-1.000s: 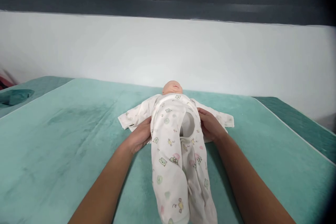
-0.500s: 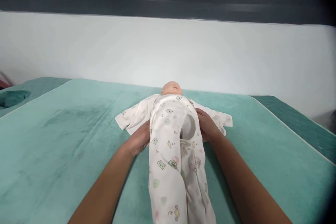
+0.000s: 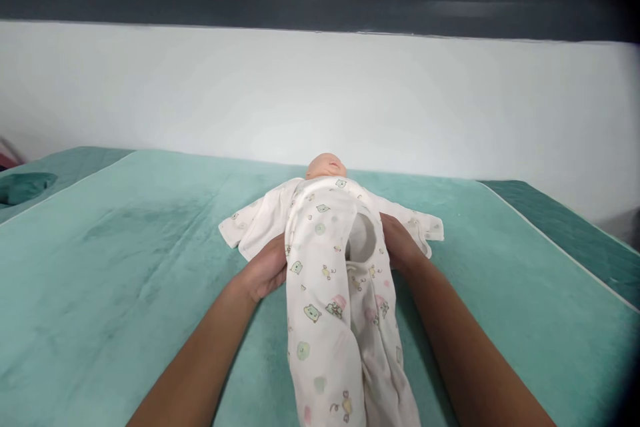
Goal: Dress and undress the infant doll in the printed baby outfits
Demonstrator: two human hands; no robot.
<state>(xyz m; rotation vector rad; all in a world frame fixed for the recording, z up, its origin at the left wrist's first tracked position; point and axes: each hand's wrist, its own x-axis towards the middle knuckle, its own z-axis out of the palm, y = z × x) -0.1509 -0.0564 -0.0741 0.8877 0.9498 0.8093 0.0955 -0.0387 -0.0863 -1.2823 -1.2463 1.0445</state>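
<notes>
A baby doll lies on its back with its head at the far side. It has on a white baby top with its sleeves spread wide. White printed baby trousers with a round opening at the crotch cover its middle and stretch towards me. At the left edge of the trousers, near the waist, my left hand is closed on the cloth, its fingertips hidden beneath. My right hand grips the opposite edge, with most of its fingers tucked under the fabric.
A green plush cover lies under the doll, with darker borders at both sides. Beyond it rises a white wall, below a dark barred window frame. A dark green bundle is at the far left.
The lower trouser legs have shifted slightly to the right. My right hand's fingers have slid further under the cloth, and the doll stays in place.
</notes>
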